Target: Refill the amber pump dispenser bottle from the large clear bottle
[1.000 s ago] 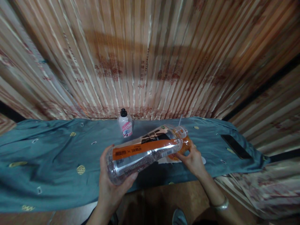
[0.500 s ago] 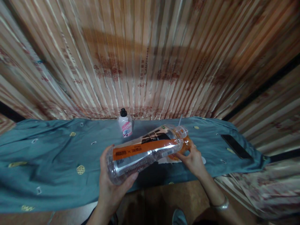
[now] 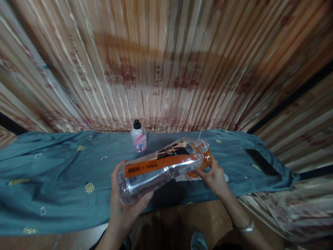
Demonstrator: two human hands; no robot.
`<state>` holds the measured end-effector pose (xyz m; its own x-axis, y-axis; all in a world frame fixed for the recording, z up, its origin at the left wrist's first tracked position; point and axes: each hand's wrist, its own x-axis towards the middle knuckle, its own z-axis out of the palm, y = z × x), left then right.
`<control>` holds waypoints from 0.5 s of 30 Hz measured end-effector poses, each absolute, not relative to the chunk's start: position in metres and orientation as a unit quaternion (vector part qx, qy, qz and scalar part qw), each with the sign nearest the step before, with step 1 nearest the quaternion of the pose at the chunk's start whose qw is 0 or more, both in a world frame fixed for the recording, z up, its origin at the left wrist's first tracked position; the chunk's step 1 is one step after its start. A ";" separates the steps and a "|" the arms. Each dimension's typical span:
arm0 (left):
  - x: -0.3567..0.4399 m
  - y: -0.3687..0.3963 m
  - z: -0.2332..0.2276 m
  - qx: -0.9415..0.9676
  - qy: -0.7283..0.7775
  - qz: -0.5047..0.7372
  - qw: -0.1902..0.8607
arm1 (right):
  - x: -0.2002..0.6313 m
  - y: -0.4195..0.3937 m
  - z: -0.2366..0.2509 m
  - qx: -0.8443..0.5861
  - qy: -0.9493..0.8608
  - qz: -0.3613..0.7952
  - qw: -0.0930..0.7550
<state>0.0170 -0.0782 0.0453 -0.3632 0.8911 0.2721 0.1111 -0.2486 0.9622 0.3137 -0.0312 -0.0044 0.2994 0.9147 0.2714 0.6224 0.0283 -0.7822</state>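
Note:
My left hand (image 3: 125, 201) is wrapped round the base of a large clear plastic bottle (image 3: 161, 168) with an orange, black and silver label. The bottle lies tilted, its uncapped-looking neck pointing right and slightly up. By the neck, my right hand (image 3: 214, 177) has its fingers closed on a see-through orange container (image 3: 207, 159). Most of that container is hidden behind the bottle, so its full shape cannot be made out. A thin pale stick (image 3: 200, 132) rises behind the neck. Something flat and whitish (image 3: 182, 177) lies beneath on the cloth.
A small clear bottle with a black cap and pink label (image 3: 139, 139) stands at the back of the table. A black phone (image 3: 261, 162) lies at the right. Teal patterned cloth (image 3: 65, 180) covers the table, and a pleated curtain (image 3: 156, 69) hangs behind it.

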 end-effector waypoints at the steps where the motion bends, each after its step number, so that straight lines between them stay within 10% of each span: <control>1: 0.017 -0.078 0.045 0.474 0.529 0.634 0.306 | 0.313 -0.031 -0.004 -0.678 -0.567 0.167 0.438; 15: 0.016 -0.077 0.043 0.487 0.523 0.633 0.299 | 0.312 -0.031 -0.003 -0.680 -0.563 0.166 0.439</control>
